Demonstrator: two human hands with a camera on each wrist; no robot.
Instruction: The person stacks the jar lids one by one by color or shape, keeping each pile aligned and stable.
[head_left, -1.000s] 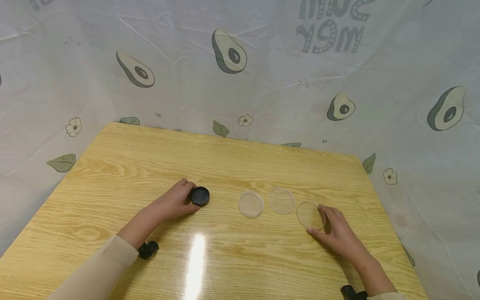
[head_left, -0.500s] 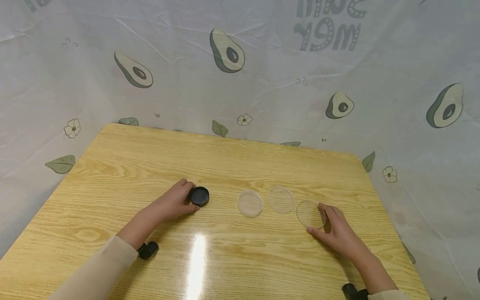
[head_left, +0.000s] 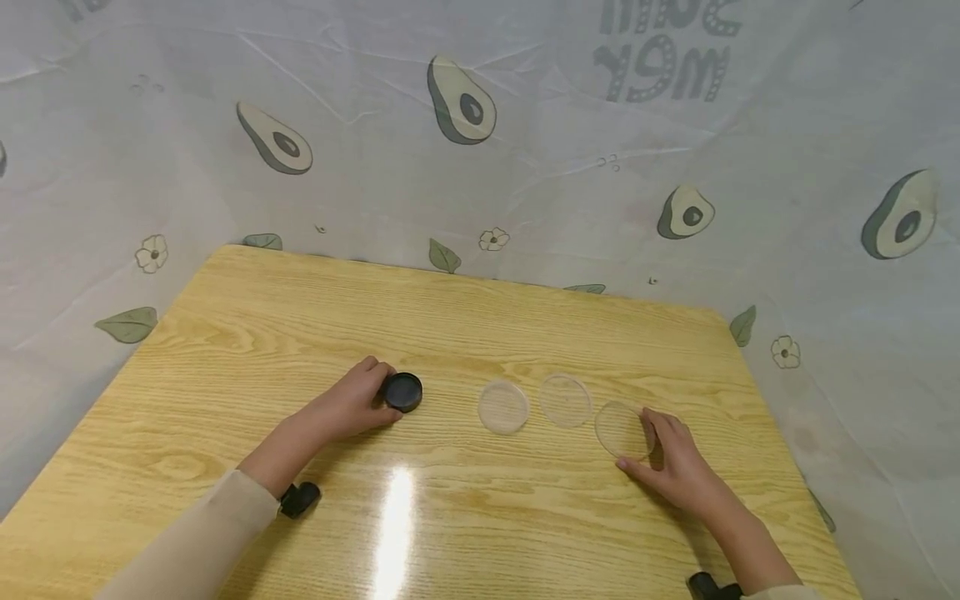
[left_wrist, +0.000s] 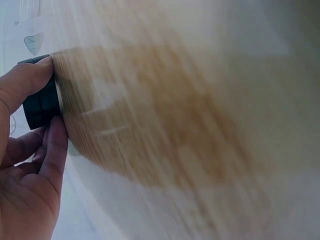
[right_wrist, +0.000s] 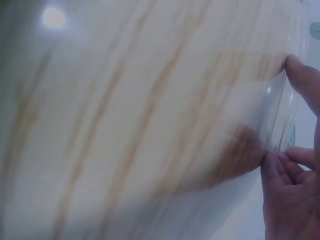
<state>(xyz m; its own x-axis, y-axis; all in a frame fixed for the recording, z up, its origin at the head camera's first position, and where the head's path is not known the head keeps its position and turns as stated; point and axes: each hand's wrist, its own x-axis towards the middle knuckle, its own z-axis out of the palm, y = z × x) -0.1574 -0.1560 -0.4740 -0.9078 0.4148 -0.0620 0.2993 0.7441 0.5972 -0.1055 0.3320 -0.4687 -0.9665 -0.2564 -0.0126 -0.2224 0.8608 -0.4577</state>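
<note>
Your left hand [head_left: 347, 408] is gripping the small black round lid [head_left: 403, 392] on the wooden table [head_left: 247, 333], thumb on one side of its rim and fingers curled round the other; the left wrist view is showing that same pinch on the black lid [left_wrist: 42, 105]. Your right hand [head_left: 675, 467] is holding the nearest clear petri dish [head_left: 622, 430] by its edge, thumb at the near rim and fingers curved over the far side, and the right wrist view is showing the clear dish [right_wrist: 280, 120] pinched between your thumb and fingertips.

Almost nothing is changing compared with a second ago: both hands are staying on the same things, and the lid and the dish are sitting in the same spots on the table. Only your head camera is drifting slightly. So both grasps look settled, but, as far as I can judge, neither thing is being lifted yet.

Two more clear dishes, the middle dish [head_left: 564, 401] and the left dish [head_left: 503, 407], are lying just beside each other between your hands, untouched. The avocado-print cloth [head_left: 480, 167] is hanging behind the table.
</note>
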